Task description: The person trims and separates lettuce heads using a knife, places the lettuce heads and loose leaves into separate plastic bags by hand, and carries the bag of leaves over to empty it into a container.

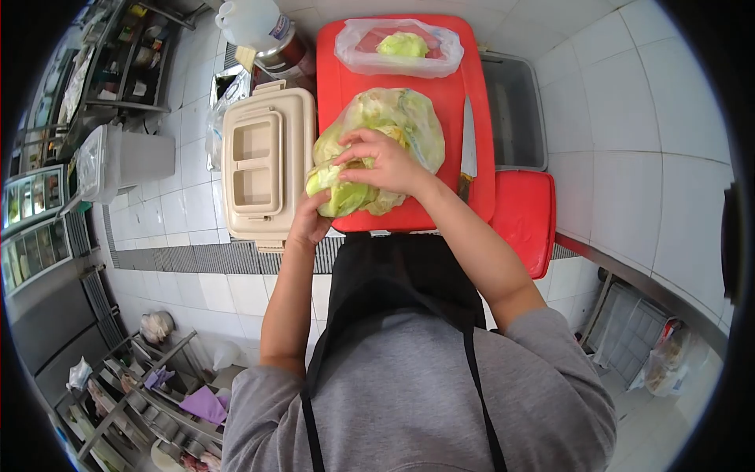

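A pale green head of lettuce (346,198) is held over the near left part of the red board (333,67). Its lower left side rests in my left hand (311,220), with the fingers wrapped round it. From above, my right hand (385,163) grips its top leaves with curved fingers. Just behind lies a clear plastic bag (413,110) with more pale leaves in it, partly covered by my right hand. A knife (469,141) lies along the board's right side, blade pointing away from me.
At the board's far end, a clear plastic bag (440,59) holds a small lettuce piece (403,45). A beige lidded box (291,118) stands left of the board, a grey bin (515,110) right. A red lid (525,228) sits lower right. A white jug (250,23) stands behind the box.
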A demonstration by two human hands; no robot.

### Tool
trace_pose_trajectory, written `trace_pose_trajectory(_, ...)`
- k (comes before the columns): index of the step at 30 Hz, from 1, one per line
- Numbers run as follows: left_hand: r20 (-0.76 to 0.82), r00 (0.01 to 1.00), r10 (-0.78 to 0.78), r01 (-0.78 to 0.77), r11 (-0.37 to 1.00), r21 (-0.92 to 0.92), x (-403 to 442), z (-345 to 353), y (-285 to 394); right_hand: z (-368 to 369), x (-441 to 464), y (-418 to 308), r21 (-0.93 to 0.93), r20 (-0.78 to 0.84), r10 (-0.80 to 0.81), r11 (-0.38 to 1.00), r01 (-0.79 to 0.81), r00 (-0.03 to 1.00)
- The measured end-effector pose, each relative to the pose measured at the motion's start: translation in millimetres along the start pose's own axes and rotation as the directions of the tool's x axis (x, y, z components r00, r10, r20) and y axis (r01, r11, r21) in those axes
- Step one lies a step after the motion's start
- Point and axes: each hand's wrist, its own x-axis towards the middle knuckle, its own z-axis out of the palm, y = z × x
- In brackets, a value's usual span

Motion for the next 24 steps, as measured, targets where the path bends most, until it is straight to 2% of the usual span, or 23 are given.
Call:
trace_pose_trajectory(1,-0.033,0.999,0.034,-0.032,0.998,0.056,-1,-1,-2,-2,-3,-3,-0.057,0.004,0.047,0.997,-0.046,0.999)
trace_pose_trajectory(4,-0.115,0.985,0.127,-0.103,0.974,0.2,-7,8,-2,-3,-7,-4,0.054,0.027,0.168,0.984,-0.169,0.985)
trace_pose_trajectory(7,-0.15,0.967,0.205,-0.145,0.93,0.338,-8,11,2,19,-13,-12,-0.297,-0.21,-0.075,0.955,0.009,0.975)
trace_pose_trajectory(10,-0.105,0.963,0.247,-0.159,0.842,0.516,-16,19,8,19,-8,-6,-0.323,-0.047,0.021,0.946,-0.035,0.999)
trace_pose_trajectory(11,-0.095,0.961,0.258,-0.178,0.848,0.499,-18,20,10,17,-7,-6,-0.3,-0.031,0.036,0.953,-0.044,0.999)
trace_pose_trajectory(13,-0.045,0.937,0.346,-0.235,0.723,0.65,-23,19,10,13,-3,-8,-0.257,-0.001,0.067,0.964,-0.065,0.998)
trace_pose_trajectory(14,-0.012,0.923,0.384,-0.26,0.648,0.716,-24,19,10,13,-1,-4,-0.267,0.066,0.016,0.964,0.002,0.998)
trace_pose_trajectory(16,-0.036,0.92,0.391,-0.266,0.688,0.676,-27,22,12,13,3,6,-0.279,0.196,-0.079,0.951,0.133,0.977)
trace_pose_trajectory(19,-0.073,0.929,0.362,-0.247,0.757,0.605,-26,20,15,11,5,-1,-0.291,0.199,-0.167,0.931,0.221,0.966)
trace_pose_trajectory(22,-0.062,0.947,0.315,-0.229,0.799,0.556,-25,19,18,7,11,0,-0.203,0.293,0.026,0.978,0.036,0.956)
trace_pose_trajectory(24,-0.036,0.966,0.258,-0.207,0.846,0.491,-24,21,21,-1,13,12,0.049,0.216,0.097,0.993,-0.11,0.972)
